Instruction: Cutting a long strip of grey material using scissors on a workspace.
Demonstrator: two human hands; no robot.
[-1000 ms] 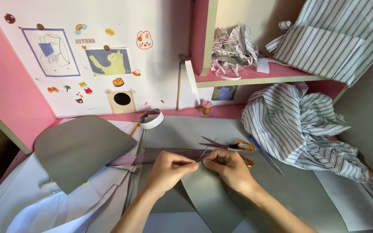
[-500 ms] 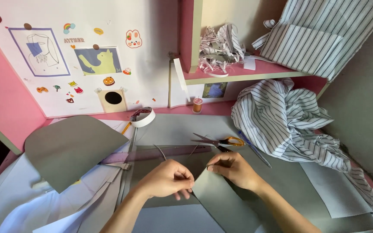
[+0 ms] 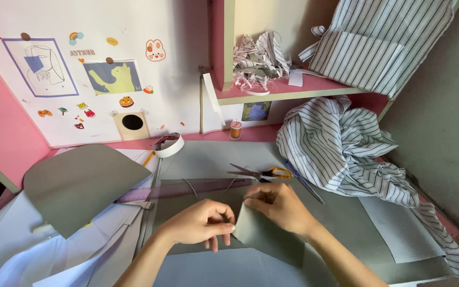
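Observation:
My left hand (image 3: 200,220) and my right hand (image 3: 280,207) meet over a grey fabric piece (image 3: 264,236) lying on the table. Both pinch its top corner and upper edge, the fingers of the two hands almost touching. Just beyond my fingers lie a purple ruler (image 3: 181,190), thin grey fabric slivers (image 3: 190,187) and yellow-handled scissors (image 3: 261,172).
A large curved grey fabric piece (image 3: 81,183) lies at the left over white paper. A roll of tape (image 3: 168,144) and a small thread spool (image 3: 235,129) stand near the wall. Crumpled striped cloth (image 3: 341,149) fills the right side, below a pink shelf (image 3: 288,90) with fabric scraps.
The view has tilted down slightly. My hands have drawn closer to me along the grey piece and now grip its top corner together.

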